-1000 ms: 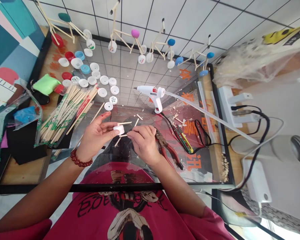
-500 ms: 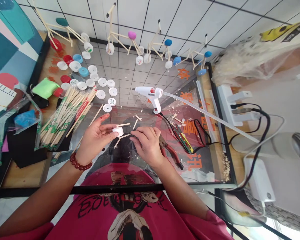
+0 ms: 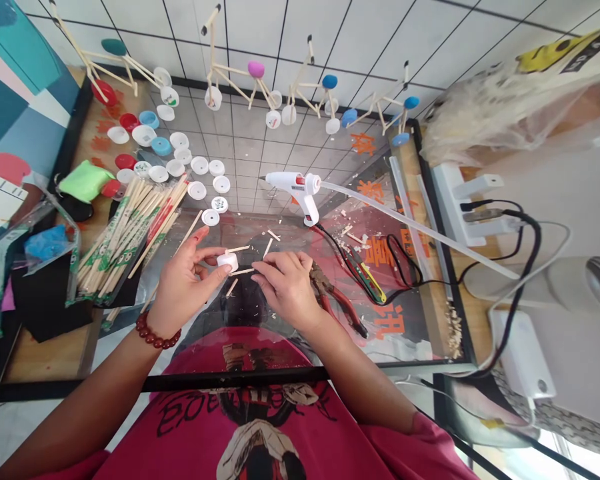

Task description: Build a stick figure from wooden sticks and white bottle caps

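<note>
My left hand point(image 3: 187, 283), with a red bead bracelet point(image 3: 157, 333) at its wrist, pinches a white bottle cap point(image 3: 227, 262) between thumb and fingers. A short wooden stick point(image 3: 239, 249) juts rightward from the cap's far side. My right hand point(image 3: 289, 288) grips another short stick point(image 3: 243, 271) in its fingertips, its left end at the cap's near side; whether it is joined there I cannot tell. Loose stick pieces, one below the cap point(image 3: 231, 288) and one beyond my right hand point(image 3: 269, 248), lie on the glass tabletop.
A white glue gun point(image 3: 296, 190) with a long glue stick lies ahead. Pliers point(image 3: 337, 297) and a yellow-green cutter point(image 3: 373, 283) are right of my right hand. Bundled chopsticks point(image 3: 130, 240) and scattered bottle caps point(image 3: 199, 165) sit left. Stick-and-cap models point(image 3: 230, 69) line the back edge.
The whole view has shifted slightly, so most things appear a little further left. Both hands keep their hold on the cap and the stick, with the stick's end still at the cap.
</note>
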A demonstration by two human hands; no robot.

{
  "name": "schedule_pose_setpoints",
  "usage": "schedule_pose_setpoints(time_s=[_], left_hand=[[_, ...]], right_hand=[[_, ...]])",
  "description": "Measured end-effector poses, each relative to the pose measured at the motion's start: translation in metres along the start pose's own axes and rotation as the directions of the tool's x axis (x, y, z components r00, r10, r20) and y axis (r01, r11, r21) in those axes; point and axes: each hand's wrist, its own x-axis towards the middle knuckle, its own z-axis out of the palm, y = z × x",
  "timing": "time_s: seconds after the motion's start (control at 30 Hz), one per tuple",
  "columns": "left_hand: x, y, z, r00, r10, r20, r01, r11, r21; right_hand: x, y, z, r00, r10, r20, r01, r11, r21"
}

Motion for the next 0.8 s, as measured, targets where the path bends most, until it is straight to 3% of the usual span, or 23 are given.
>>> schedule_pose_setpoints(time_s=[0.23,0.4,0.63,0.8], left_hand=[[0.001,0.002,-0.003,0.999,0.024,0.024,-0.022,0.996,-0.088],[0.002,-0.001,-0.005,0.998,0.044,0.034,-0.042,0.998,-0.037],[0.001,-0.018,0.001,0.964,0.262,-0.039,-0.255,0.958,0.131],[0.001,-0.025,0.006,0.923,0.379,-0.072,-0.373,0.924,0.087]], right_hand=[[0.005,-0.002,0.001,1.0,0.01,0.015,-0.011,1.0,0.016],[0.009,-0.004,0.003,1.0,0.01,0.017,-0.01,0.999,0.046],[0.01,-0.005,0.004,0.995,0.048,0.085,-0.052,0.997,0.048],[0.008,-0.003,0.004,0.998,0.036,0.053,-0.04,0.995,0.087]])
